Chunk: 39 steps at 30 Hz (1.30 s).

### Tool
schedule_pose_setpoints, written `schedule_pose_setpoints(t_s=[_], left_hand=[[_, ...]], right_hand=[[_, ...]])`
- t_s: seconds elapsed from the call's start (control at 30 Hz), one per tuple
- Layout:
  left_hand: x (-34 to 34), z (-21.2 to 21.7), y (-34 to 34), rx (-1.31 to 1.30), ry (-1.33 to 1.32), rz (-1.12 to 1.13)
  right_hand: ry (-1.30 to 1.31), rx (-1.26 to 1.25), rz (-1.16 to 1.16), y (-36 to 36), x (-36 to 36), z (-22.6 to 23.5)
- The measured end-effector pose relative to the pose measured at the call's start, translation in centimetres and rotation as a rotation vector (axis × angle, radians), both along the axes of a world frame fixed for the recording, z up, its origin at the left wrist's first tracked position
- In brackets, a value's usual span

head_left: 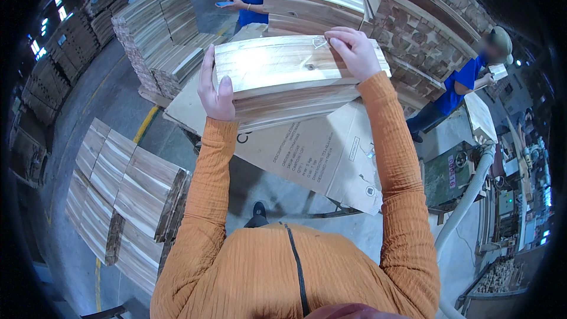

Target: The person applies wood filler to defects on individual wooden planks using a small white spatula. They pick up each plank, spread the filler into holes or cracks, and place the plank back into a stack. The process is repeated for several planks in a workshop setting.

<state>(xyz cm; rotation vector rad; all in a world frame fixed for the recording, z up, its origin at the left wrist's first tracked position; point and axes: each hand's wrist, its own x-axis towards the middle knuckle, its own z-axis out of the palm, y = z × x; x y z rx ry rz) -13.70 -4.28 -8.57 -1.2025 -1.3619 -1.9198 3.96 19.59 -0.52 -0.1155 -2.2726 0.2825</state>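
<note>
board (277, 62) long axis runs left-right, straight ahead | left hand (215, 91) clamped on its left end | right hand (354, 53) gripping the right end | both equally near

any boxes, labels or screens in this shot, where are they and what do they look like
Flattened cardboard box: under the wooden boards, brown, with dark print and small symbols.
White label: on that cardboard, a narrow rectangle.
Tag: on the green machine at right, pale with reddish marks.
Phone: in a co-worker's hand, top centre, screen lit blue.
</note>
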Motion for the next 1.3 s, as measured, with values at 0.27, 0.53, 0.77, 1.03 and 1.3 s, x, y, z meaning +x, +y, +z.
schedule_pose_setpoints(t_s=[0.27,0.53,0.77,1.03,1.3], left_hand=[[1.2,0.8,-0.5,-0.018,-0.073,-0.056],[1.4,1.2,-0.2,-0.023,-0.097,-0.052],[0.4,0.6,0.1,0.015,-0.040,-0.069],[0.9,0.9,-0.3,-0.010,-0.094,-0.103],[0.0,0.1,0.4,0.013,-0.083,-0.130]], right_hand=[[-0.103,0.196,-0.132,-2.9,1.1,-1.8],[-0.210,0.172,-0.269,-2.9,0.5,-1.4],[-0.244,0.135,-0.237,-2.4,2.1,-0.9],[-0.517,0.240,-0.269,-3.6,2.7,0.1],[-0.455,0.245,-0.275,-2.4,1.8,0.0]])
